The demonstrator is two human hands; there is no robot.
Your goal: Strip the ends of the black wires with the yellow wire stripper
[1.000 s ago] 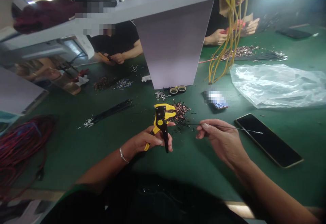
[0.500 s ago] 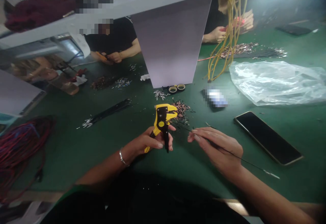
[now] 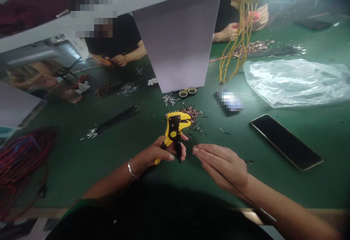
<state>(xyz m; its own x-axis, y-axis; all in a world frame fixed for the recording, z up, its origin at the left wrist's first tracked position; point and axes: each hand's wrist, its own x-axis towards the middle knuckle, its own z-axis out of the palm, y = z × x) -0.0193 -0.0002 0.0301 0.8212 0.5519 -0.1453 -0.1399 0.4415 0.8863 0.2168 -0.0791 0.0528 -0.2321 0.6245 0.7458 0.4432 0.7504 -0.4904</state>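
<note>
A green work surface (image 3: 191,185) is stretching across the frame, with a pale grey pillar (image 3: 175,39) rising from it at top centre. A crumpled clear plastic bag (image 3: 295,83) is lying at right, though what it is holding, if anything, cannot be told, and a black smartphone (image 3: 286,141) is resting below it. A tangle of red and blue wire (image 3: 19,163) is lying at far left. A bundle of yellow wires (image 3: 235,58) is hanging at upper right before a co-worker's hands (image 3: 229,32), and another co-worker's hands (image 3: 112,61) are working at upper left. Two rolls of tape (image 3: 187,93) are sitting by the pillar's base. The left hand (image 3: 155,150), wearing a metal bangle (image 3: 130,169), is closing around the handles of a yellow wire stripper (image 3: 173,130), just below a pile of copper-coloured wire clippings (image 3: 190,115) at centre. The right hand (image 3: 221,167), just beside it, is gripping a thin black wire (image 3: 240,193) between its fingers, the wire trailing down past the wrist.
</note>
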